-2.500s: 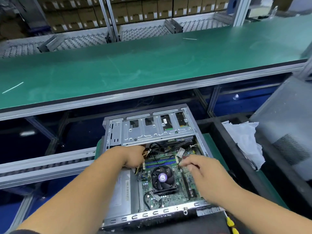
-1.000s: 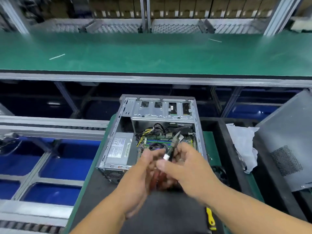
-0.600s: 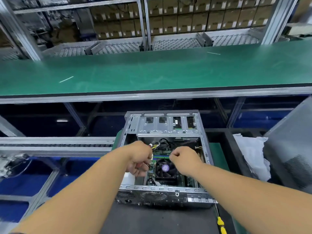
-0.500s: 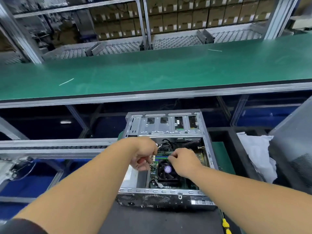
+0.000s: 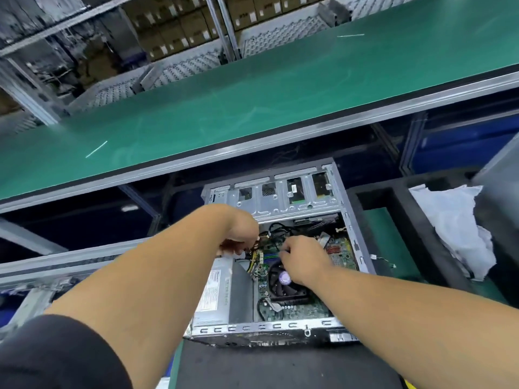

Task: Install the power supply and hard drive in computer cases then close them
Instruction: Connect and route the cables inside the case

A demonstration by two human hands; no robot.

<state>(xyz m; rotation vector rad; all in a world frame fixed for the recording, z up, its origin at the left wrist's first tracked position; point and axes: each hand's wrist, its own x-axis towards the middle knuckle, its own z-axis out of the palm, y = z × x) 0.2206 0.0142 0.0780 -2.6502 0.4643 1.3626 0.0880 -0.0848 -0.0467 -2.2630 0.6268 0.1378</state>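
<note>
An open grey computer case (image 5: 362, 248) lies on its side below me. A silver power supply (image 5: 222, 293) with a white label sits in its left half, and a motherboard with a black CPU fan (image 5: 283, 287) fills the right. A metal drive cage (image 5: 280, 197) spans the far end. My left hand (image 5: 238, 234) reaches in with curled fingers holding the yellow and black cable bundle (image 5: 254, 256) beside the power supply. My right hand (image 5: 303, 259) is curled above the fan, pinching something small that the fingers hide.
A long green conveyor belt (image 5: 252, 102) runs across behind the case. A crumpled white plastic sheet (image 5: 455, 228) lies to the right in a black foam tray (image 5: 404, 209). Shelves of cardboard boxes (image 5: 179, 26) stand at the back. A dark mat (image 5: 266, 366) lies at the near edge.
Both hands have gone from holding a connector up above the case down into it. The left hand now holds the cables by the power supply; the view has tilted.
</note>
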